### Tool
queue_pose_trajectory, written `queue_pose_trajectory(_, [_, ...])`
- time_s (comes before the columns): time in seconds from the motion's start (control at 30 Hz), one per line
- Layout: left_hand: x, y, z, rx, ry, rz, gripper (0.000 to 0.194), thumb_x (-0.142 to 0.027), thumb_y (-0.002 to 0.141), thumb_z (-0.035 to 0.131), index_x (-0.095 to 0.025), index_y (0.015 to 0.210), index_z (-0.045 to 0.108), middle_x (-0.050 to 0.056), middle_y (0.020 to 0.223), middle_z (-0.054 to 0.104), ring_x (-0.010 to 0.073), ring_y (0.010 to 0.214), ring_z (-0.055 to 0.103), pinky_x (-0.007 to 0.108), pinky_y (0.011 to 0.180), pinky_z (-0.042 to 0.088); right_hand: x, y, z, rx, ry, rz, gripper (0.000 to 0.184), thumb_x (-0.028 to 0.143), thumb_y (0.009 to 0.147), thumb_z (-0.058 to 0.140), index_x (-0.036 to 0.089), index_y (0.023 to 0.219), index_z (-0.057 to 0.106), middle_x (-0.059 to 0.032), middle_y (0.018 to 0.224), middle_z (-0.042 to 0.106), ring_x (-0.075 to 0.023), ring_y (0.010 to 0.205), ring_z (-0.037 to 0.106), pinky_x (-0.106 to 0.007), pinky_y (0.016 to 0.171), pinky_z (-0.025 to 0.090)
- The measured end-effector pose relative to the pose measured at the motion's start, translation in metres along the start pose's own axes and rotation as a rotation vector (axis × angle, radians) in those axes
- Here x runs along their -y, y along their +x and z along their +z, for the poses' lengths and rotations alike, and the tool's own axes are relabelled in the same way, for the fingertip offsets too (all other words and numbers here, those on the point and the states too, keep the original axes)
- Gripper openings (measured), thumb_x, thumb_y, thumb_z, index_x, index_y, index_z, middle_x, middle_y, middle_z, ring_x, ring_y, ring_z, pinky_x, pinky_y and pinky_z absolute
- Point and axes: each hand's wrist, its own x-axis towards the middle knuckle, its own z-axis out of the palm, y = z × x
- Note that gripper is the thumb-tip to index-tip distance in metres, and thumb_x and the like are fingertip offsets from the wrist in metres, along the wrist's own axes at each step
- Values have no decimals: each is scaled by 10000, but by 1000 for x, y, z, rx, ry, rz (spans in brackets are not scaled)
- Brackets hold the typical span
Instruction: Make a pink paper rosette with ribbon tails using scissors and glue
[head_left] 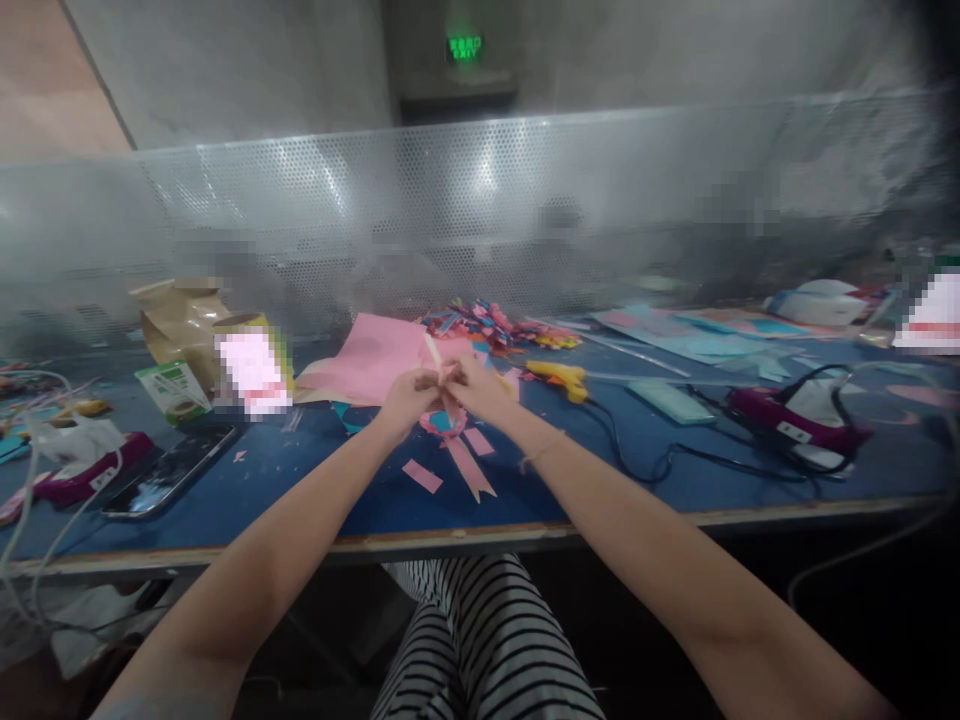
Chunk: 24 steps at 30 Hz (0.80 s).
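My left hand (412, 393) and my right hand (475, 384) meet over the middle of the table, fingertips pinched together on a pink paper strip (433, 350). The strip's pale upper end sticks up between them; the fingers cover part of it. Just below lies a round pink and blue paper rosette (444, 422). A pink ribbon tail with a notched end (472, 470) stretches from it towards the table's front edge. Two small pink paper rectangles, one on the left (422, 476) and one on the right (479, 441), lie nearby. Behind my hands spread large pink sheets (375, 355).
A yellow glue gun (559, 380) with a black cable lies right of my hands, near a purple power strip (795, 420). Paper scraps (487, 325) are heaped behind. On the left are a phone (171, 472), a green-white box (174, 391) and a brown paper bag (180, 320).
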Motion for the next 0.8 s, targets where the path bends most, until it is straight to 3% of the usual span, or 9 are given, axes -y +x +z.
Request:
queue_pose_trajectory(0.3, [-1,0,-3,8,-80,-41,255,-226,527,697,-108,713,568,0,605,598,92,554,567,249,607,473,-9,9,0,-82,70,15,444,119,559,543,172,993,466,-20,898,522,-100,726,502,-232,629,430])
queue_pose_trajectory(0.53, [0,5,-9,90,77,69,285,-197,470,728,-127,704,581,9,631,629,120,603,584,248,622,457,-16,13,-6,2,240,105,401,230,581,630,155,953,502,-22,790,567,-112,696,542,-247,601,459])
queue_pose_trajectory(0.67, [3,5,-8,123,100,67,232,-167,497,694,-133,699,586,14,655,641,126,605,589,248,609,454,-11,12,-11,45,399,191,282,230,633,586,152,897,526,-11,730,572,-87,613,534,-239,580,466])
queue_pose_trajectory(0.8, [3,3,-8,106,147,37,219,-133,488,679,-130,681,575,-8,581,609,106,546,562,228,564,430,-9,11,-14,46,430,196,298,227,608,608,133,882,538,-15,712,580,-84,578,530,-239,564,460])
